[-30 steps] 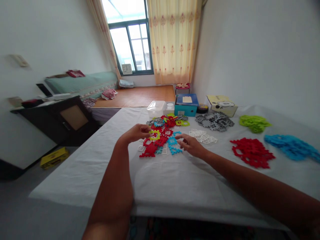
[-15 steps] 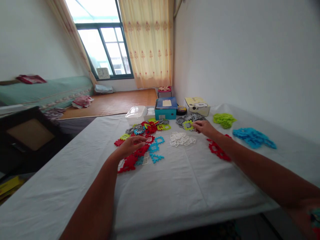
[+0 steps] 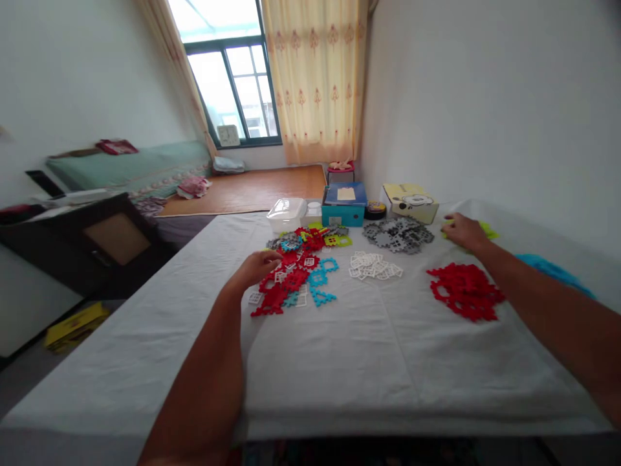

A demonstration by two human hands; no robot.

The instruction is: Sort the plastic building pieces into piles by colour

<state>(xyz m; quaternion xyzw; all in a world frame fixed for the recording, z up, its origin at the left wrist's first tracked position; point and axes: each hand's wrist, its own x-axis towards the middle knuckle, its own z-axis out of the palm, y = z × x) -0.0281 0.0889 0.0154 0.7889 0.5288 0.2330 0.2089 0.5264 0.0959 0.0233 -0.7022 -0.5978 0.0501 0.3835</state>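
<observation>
My right hand (image 3: 463,232) is at the yellow-green pile (image 3: 488,229) on the right, its fingers closed on a yellow-green building piece (image 3: 447,223). Over the mixed heap of plastic building pieces (image 3: 291,278) is my left hand (image 3: 257,266), fingers bent together; whatever they hold, if anything, is hidden. Another yellow-green piece shows just behind it. Red, blue, grey and white pieces make up that heap. Loose blue pieces (image 3: 319,278) lie along its right edge. White window-like pieces (image 3: 373,265) form a small pile in the middle.
Grey pieces (image 3: 398,234) and red pieces (image 3: 466,291) lie in separate piles. My right forearm partly covers a blue pile (image 3: 555,272). Along the back stand a clear plastic box (image 3: 286,215), a blue box (image 3: 343,213) and a yellow carton (image 3: 410,203). A white cloth covers the table.
My right hand has moved right, carrying the yellow-green piece from beside the grey pile to the yellow-green pile. My left hand's fingers have drawn closer together. The view has turned left.
</observation>
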